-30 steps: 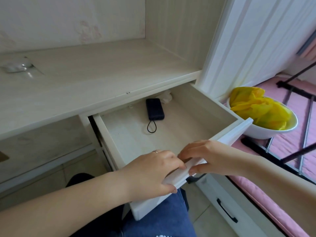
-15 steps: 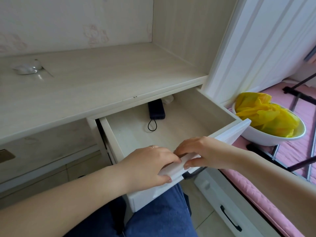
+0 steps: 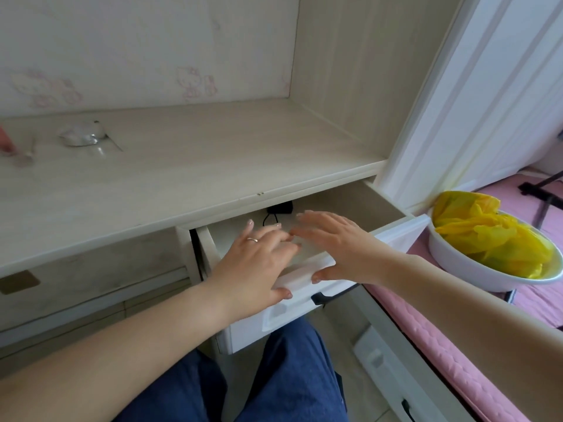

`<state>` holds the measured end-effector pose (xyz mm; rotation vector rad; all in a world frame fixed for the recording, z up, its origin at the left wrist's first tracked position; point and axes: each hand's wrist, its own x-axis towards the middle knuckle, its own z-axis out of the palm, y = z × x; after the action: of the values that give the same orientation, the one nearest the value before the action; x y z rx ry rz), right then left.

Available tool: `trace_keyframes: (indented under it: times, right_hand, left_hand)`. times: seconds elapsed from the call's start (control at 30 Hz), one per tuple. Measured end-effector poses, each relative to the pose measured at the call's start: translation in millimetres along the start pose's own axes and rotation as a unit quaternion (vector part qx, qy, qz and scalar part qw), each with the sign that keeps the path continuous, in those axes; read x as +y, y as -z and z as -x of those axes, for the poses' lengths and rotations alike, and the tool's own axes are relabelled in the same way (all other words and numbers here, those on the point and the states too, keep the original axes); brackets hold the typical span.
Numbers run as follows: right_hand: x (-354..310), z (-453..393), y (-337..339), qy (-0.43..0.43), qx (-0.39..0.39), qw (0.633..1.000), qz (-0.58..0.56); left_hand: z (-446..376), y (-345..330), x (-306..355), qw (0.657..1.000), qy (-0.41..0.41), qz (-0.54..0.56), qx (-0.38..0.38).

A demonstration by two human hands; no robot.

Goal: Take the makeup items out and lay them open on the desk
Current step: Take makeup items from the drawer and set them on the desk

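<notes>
The white drawer under the desk top stands partly open. My left hand lies across its front edge, fingers stretched over the opening and thumb against the front face. My right hand lies beside it in the same way, fingers straight and thumb under the edge. Neither hand holds an item. At the back of the drawer a small black pouch with a loop cord shows, half hidden under the desk top. The hands cover the rest of the drawer's inside.
A small shiny round object and blurred small things lie at the desk's far left. A white bowl with a yellow bag sits on the pink bed at right. My blue-trousered knees are below the drawer.
The drawer has slid inward under the desk, hiding most of the black pouch. Both hands went from gripping the front edge to lying flat with fingers stretched out.
</notes>
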<state>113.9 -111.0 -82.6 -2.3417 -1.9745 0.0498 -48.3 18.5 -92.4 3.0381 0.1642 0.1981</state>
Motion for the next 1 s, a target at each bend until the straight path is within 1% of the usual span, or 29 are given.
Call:
trace_keyframes:
  times: [0.1,0.23,0.47,0.63,0.83,1.0]
  right_hand:
    - [3,-16,2,-0.015,0.000,0.999,0.032]
    - [8,-40,5,-0.032,-0.016,0.996,0.082]
    - [13,-74,10,-0.021,-0.023,0.989,0.147]
    - [19,-94,9,-0.013,-0.016,0.989,0.144]
    - [25,-113,1,-0.003,0.035,0.992,0.121]
    - [31,-122,-9,-0.011,0.072,0.993,0.094]
  left_hand:
    - [-4,4,-14,0.998,0.034,-0.044,-0.001]
    - [-14,9,-34,0.994,0.077,-0.074,-0.018]
    - [-33,14,-59,0.986,0.116,-0.120,-0.031]
    - [-44,19,-73,0.983,0.129,-0.130,-0.025]
    - [-57,21,-88,0.980,0.142,-0.135,-0.022]
    - [-61,17,-96,0.981,0.160,-0.106,-0.020]
